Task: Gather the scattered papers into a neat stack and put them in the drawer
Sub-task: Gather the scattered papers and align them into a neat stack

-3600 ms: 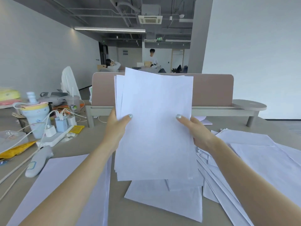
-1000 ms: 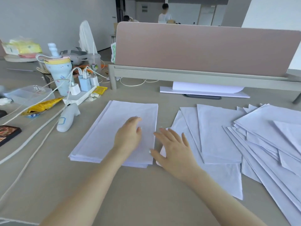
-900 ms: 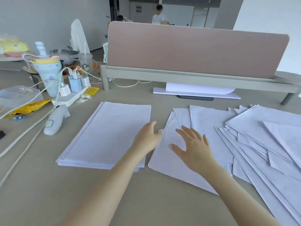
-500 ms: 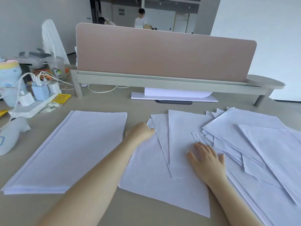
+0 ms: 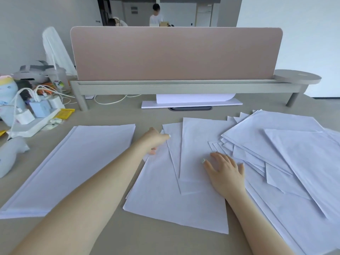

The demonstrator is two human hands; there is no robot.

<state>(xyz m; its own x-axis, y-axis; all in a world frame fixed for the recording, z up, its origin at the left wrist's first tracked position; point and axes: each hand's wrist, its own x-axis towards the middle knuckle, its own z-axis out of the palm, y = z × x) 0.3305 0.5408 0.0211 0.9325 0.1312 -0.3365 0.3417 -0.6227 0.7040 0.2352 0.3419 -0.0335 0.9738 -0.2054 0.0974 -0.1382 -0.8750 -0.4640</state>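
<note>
**Both hands on the loose sheets**

The desk [image 5: 150,115] fills the lower frame, a pink divider panel [image 5: 174,52] across the top. Scattered papers [image 5: 276,150] fan over the centre and right; a squared stack [image 5: 73,162] lies at left, just beside them. The right hand [image 5: 225,171] rests flat on the loose sheets at centre, fingers spread. The left hand [image 5: 153,139], at the upper left corner of those sheets, touches their edges with fingers curled; whether it pinches a sheet cannot be told. A power strip [image 5: 35,124] sits at far left.
</note>
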